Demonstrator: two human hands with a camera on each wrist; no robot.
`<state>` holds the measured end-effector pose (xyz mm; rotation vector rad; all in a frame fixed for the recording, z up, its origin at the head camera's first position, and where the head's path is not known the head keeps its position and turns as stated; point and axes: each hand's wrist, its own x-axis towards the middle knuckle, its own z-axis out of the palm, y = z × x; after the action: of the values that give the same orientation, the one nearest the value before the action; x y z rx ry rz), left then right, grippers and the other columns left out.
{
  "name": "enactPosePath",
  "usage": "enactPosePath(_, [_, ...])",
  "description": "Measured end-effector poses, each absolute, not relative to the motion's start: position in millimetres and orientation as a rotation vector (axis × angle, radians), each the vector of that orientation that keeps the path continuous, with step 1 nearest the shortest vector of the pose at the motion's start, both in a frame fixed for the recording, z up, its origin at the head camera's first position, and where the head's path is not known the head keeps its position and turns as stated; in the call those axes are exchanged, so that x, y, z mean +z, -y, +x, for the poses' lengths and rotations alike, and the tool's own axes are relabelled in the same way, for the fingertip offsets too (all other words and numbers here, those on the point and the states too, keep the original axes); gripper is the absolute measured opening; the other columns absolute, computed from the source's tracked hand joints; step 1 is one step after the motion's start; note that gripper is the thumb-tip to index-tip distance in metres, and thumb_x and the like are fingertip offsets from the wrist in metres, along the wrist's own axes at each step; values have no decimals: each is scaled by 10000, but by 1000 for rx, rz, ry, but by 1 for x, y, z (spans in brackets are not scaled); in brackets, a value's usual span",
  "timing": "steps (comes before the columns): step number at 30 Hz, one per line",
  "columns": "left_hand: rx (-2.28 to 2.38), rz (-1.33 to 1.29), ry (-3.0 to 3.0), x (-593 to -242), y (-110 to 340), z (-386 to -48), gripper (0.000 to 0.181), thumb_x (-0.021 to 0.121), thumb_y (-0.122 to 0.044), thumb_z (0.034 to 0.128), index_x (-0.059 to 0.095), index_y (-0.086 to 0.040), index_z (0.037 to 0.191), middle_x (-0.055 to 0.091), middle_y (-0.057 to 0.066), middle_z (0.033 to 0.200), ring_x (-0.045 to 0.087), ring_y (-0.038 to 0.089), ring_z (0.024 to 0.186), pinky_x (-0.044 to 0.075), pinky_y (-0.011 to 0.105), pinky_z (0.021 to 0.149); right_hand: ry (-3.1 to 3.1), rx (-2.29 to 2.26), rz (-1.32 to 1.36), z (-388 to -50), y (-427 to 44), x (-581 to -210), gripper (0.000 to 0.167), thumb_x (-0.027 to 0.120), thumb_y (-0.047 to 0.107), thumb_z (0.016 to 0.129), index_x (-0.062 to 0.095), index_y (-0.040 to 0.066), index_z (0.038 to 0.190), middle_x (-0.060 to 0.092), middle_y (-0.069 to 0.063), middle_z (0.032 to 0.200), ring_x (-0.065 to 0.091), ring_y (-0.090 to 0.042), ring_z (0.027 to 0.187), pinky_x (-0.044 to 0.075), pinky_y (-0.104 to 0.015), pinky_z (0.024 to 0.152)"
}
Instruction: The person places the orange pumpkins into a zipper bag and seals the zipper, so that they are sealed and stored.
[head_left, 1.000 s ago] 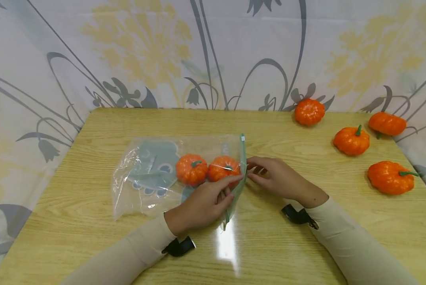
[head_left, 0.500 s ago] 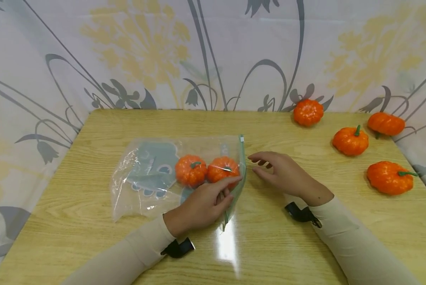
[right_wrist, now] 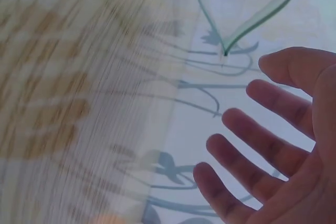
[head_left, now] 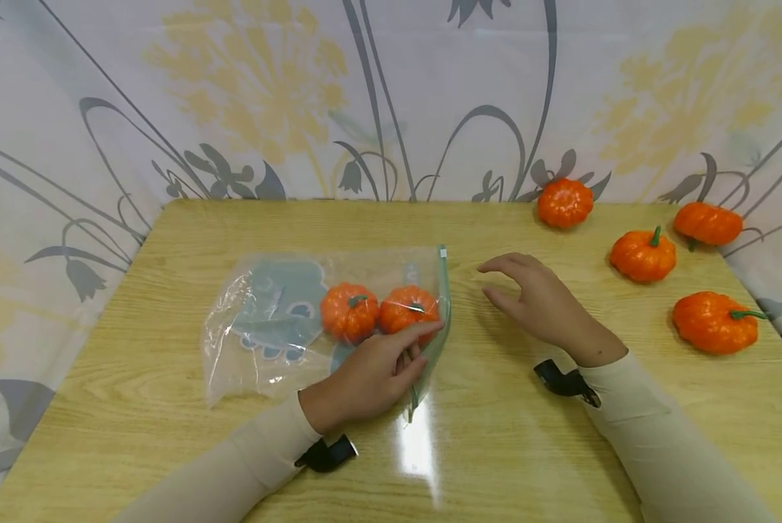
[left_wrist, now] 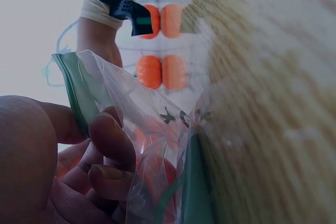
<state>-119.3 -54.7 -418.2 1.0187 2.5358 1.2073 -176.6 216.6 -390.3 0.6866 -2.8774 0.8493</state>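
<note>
A clear zip bag [head_left: 391, 263] with a green and white printed picture lies flat on the table, its green-edged mouth [head_left: 446, 283] toward the right. Inside it, near the mouth, sit two small orange pumpkins [head_left: 348, 319]. My left hand [head_left: 371, 378] pinches the near lip of the mouth; in the left wrist view the thumb and a finger hold the green strip [left_wrist: 75, 90]. Right of the bag, my right hand [head_left: 539, 301] hovers apart from it with fingers spread and nothing held. From the right wrist, the mouth [right_wrist: 257, 24] appears parted.
Several more orange pumpkins stand on the right side: one at the back edge [head_left: 565, 203], one with an upright stem [head_left: 642, 257], one in the far right corner [head_left: 709, 224] and one nearer [head_left: 714, 323]. A patterned cloth [head_left: 404, 94] hangs behind the table [head_left: 482, 450].
My right hand has let go of the bag's mouth and moved away to the right, its fingers spreading. The left hand and the bag have stayed in place.
</note>
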Motion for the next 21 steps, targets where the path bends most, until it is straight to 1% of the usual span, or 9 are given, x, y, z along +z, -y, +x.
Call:
enactPosePath(11, [1195,1011,-2540,-417,55,-119,450,541,-139,1024,492,-133,1471,617,-60,898,531,10,691,495,180,630,2844,768,589,-181,-226,-393,322,675,94,939,647,-17,1240,563,-232,1321,490,-448,1249,405,-616,1052])
enactPosePath(21, [1187,1002,-2543,-415,55,-120,456,541,-150,1025,485,-134,1478,617,-64,904,530,9,694,494,179,632,2840,766,480,-187,-236,-391,345,661,94,944,624,-23,1266,524,-278,1354,458,-495,1253,374,-649,1045])
